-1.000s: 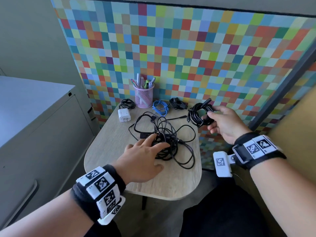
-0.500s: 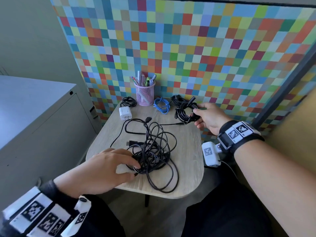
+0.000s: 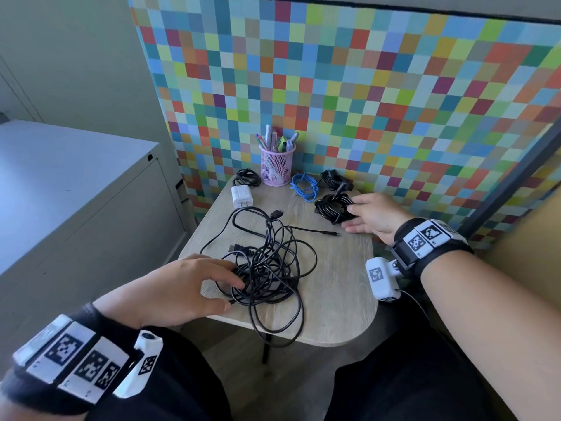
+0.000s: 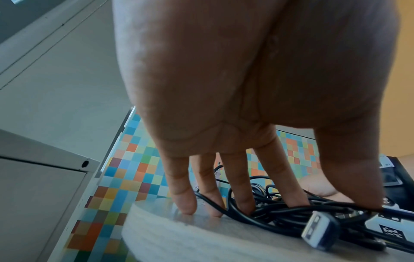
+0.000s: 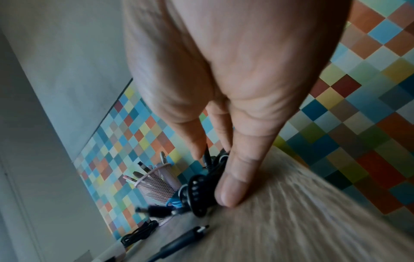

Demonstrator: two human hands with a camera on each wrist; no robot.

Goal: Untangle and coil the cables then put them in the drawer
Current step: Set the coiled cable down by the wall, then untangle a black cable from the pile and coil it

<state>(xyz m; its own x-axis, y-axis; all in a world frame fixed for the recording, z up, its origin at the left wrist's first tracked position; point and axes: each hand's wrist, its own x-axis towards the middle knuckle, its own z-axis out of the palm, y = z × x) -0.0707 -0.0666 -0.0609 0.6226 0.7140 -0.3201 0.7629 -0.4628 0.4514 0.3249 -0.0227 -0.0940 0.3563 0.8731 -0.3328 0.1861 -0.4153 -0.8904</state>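
Progress check. Four coiled cables sit at the back of the worktop point(image 3: 334, 299): one by the white charger point(image 3: 242, 196), the blue coil point(image 3: 304, 187), one black coil behind it, and the black coil point(image 3: 332, 208) under your right hand point(image 3: 372, 212). Right fingers point(image 5: 230, 191) are extended, touching that coil's edge as it lies on the worktop; whether they pinch it cannot be told. Your left hand point(image 3: 179, 291) lies spread on the tangled black cables point(image 3: 267, 265) at worktop centre, fingers point(image 4: 239, 191) straight, threaded among loops, not gripping. Judgement: the tangle is the main work left; nothing is in a drawer yet, and no open drawer shows.
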